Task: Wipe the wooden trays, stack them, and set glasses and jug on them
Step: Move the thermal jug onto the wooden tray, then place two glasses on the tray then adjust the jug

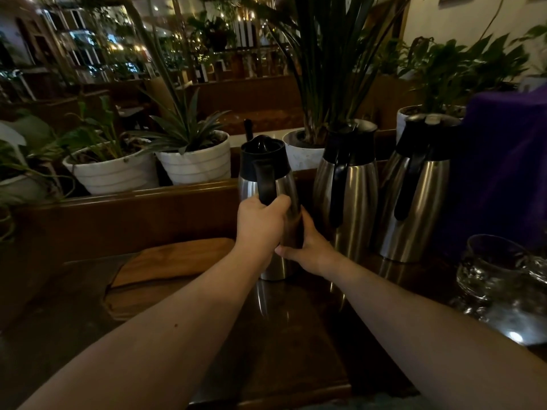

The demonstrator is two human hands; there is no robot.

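A steel jug [268, 161] with a black lid and black handle stands at the middle of the dark table. My left hand [260, 224] is wrapped around its handle. My right hand [310, 250] grips the jug's lower body from the right side. To the jug's left lies a wooden tray [171, 260], flat on the table; whether it is a single tray or a stack I cannot tell. Clear glasses [494, 266] stand at the right edge of the table.
Two more steel jugs [347, 190] [414, 196] stand to the right of the held one. A purple cloth-covered object [503, 161] rises behind the glasses. White plant pots [195, 161] line a wooden ledge [133, 202] behind the table.
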